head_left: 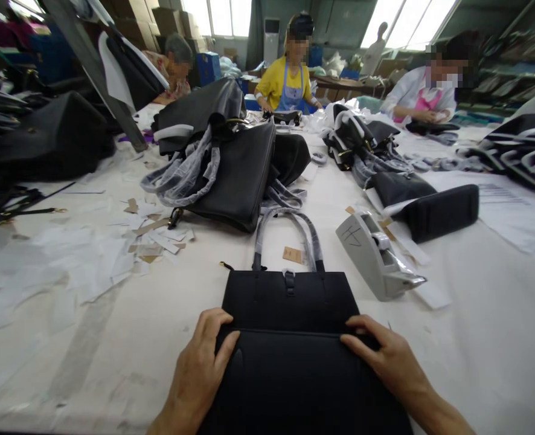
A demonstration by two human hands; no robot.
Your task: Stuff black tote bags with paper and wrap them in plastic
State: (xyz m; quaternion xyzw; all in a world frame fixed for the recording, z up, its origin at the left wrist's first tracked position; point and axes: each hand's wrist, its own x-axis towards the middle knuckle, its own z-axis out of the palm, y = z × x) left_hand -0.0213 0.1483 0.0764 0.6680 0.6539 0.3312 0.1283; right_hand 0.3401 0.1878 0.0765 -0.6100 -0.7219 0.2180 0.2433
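Observation:
A black handbag lies on the white table in front of me. Its handles are wrapped in clear plastic and point away from me. A small buckled strap sits near the middle of its far edge. My left hand pinches the left end of a seam-like edge across the black leather, thumb on top. At the right end of that edge, my right hand grips in the same way. The nearer black panel spreads between my forearms. How the two panels join is unclear.
A grey-white dispenser-like device lies to the right, beside a black pouch. Beyond the handles stand black bags. Paper scraps cover the left side. A slanted metal post rises there. Several people work across the table.

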